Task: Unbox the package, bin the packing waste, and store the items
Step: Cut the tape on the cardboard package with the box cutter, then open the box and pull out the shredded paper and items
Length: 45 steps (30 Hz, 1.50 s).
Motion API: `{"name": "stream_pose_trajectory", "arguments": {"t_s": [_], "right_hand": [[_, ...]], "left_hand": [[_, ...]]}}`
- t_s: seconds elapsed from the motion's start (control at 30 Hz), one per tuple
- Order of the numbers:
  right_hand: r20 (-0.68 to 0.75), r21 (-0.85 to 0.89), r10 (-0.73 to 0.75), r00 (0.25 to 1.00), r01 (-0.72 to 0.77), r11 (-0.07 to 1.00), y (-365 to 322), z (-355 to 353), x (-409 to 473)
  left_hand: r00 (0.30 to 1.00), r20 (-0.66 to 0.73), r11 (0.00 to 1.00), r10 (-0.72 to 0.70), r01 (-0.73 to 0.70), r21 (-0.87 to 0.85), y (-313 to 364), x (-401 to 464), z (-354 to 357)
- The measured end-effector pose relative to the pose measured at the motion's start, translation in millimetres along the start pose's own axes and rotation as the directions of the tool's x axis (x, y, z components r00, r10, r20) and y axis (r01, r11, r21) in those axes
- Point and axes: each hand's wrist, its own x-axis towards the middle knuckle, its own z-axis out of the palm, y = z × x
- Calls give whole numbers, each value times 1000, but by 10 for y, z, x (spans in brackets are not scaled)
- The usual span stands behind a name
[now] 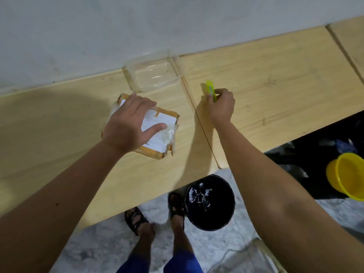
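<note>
I'm looking at a plain home room: pale wooden table (275, 79) against a scuffed white wall (98, 36), black bin (210, 203) below it on marble-patterned floor (98, 243).

**One head-worn view, looking steeply down**

A single wide-angle camera sits on the person's head, facing forward and down at a wooden table (275, 75) against a pale wall (98, 26). Both forearms reach in from the bottom edge, close to the lens. The person's sandalled feet (137, 219) show below on the floor. No second view overlaps it.
</note>
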Motion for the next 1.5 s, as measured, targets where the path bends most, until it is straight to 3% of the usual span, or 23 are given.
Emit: {"name": "stream_pose_trajectory", "arguments": {"t_s": [0.13, 0.37, 0.43, 0.5, 0.6, 0.73, 0.83, 0.97, 1.1, 1.23, 1.37, 1.5], "right_hand": [[23, -157, -25, 999, 28, 987, 115, 63, 89], [34, -170, -25, 999, 30, 985, 128, 64, 92], [5, -124, -24, 1000, 24, 992, 86, 59, 1], [-15, 48, -75, 997, 76, 996, 4, 49, -155], [160, 385, -139, 977, 68, 921, -199, -21, -491], [518, 465, -275, 810, 3, 886, -394, -81, -806], [584, 435, -313, 749, 37, 900, -437, -85, -919], [571, 447, -285, 770, 0, 894, -457, -99, -1084], [562, 439, -239, 791, -41, 898, -576, -52, -1297], [569, 441, -183, 802, -109, 891, -764, 146, -1535], [564, 423, -151, 812, -127, 897, -946, 383, -1807], [604, 409, -141, 785, -154, 899, -1055, 530, -2125]], "left_hand": [[999, 50, 1000, -18, 18, 5, 19, 21, -19], [991, 116, 998, -64, 67, -15, 44, 42, -49], [991, 118, 997, -67, 70, -17, 49, 39, -58], [992, 106, 997, -66, 69, -22, 58, 27, -68], [995, 82, 999, -53, 54, -9, 71, 16, -83], [996, 75, 999, -53, 53, 1, 44, -25, -77], [992, 76, 995, -98, 98, 11, 61, -97, -144], [963, 48, 962, -265, 260, 83, 97, -217, -327], [825, 24, 822, -565, 560, 108, 167, -329, -544], [485, -47, 483, -873, 875, 44, 138, -460, -670], [250, -71, 257, -966, 958, -128, 59, -531, -760], [168, -60, 178, -984, 955, -238, -8, -686, -878]]}}
